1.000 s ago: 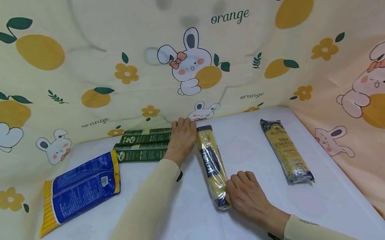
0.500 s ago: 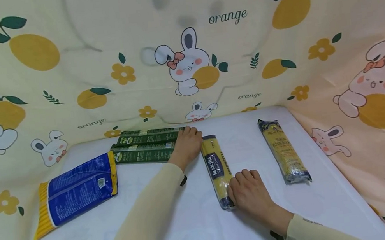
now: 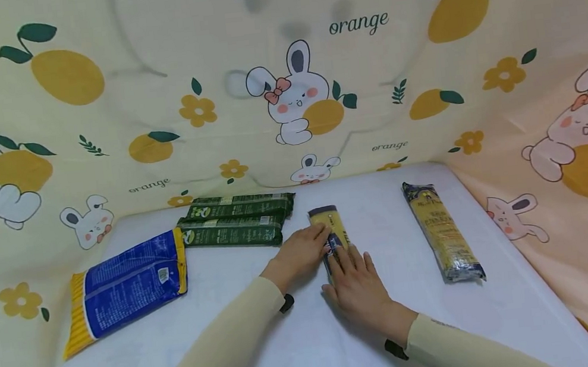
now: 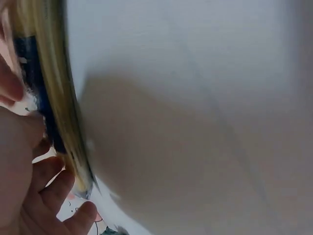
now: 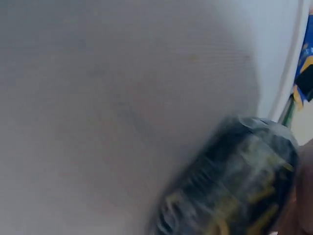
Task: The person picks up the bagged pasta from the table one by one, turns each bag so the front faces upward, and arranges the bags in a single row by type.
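A yellow spaghetti pack with dark blue ends and label lies on the white table, its far end pointing toward the back. My left hand rests on its middle from the left, fingertips across the top. Nearer me, my right hand lies over the lower part with fingers extended and spread, hiding that end. In the left wrist view, the pack runs along the left edge beside bent fingers. The right wrist view shows a blurred dark end of the pack.
Two green packs lie at the back left. A blue pack with yellow ends is left of them. Another yellow pasta pack lies to the right. A printed cloth rises behind the table.
My left hand has come off the green packs' right end and moved onto the spaghetti pack. My right hand has shifted from the pack's near right side to over its top, fingers spreading.
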Available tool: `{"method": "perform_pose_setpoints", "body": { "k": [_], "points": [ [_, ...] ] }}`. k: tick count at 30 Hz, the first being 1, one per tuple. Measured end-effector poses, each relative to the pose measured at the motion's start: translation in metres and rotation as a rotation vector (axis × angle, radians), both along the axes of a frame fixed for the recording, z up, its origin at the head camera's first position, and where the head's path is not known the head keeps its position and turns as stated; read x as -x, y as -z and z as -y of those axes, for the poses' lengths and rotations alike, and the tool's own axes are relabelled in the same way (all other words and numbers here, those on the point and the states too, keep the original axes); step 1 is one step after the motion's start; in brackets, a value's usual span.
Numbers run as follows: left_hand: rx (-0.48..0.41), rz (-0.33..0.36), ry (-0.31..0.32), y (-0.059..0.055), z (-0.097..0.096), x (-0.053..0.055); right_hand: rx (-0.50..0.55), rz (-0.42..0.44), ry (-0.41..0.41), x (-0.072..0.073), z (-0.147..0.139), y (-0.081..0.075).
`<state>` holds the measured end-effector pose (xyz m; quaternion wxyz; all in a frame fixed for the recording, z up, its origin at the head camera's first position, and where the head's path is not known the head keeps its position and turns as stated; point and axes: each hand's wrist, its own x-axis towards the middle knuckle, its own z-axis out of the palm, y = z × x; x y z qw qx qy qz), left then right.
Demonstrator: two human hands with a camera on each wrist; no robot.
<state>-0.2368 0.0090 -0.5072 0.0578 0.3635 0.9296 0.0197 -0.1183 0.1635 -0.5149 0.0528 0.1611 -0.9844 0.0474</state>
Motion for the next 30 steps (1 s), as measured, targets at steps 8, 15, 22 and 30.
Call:
{"method": "perform_pose_setpoints", "body": {
  "k": [8, 15, 22, 30],
  "points": [
    [-0.028, -0.044, -0.025, 0.002, 0.023, 0.001, -0.039, 0.030, -0.001, 0.006, -0.001, 0.010],
    [-0.145, -0.079, -0.144, -0.010, 0.077, 0.013, -0.032, 0.099, 0.059, 0.021, -0.020, 0.007],
    [-0.169, -0.119, -0.285, -0.017, 0.132, 0.023, -0.014, 0.112, 0.115, 0.032, -0.067, 0.006],
    [-0.165, -0.149, -0.415, -0.021, 0.181, 0.025, -0.062, 0.079, 0.112, 0.034, -0.116, 0.011]
  ]
}}
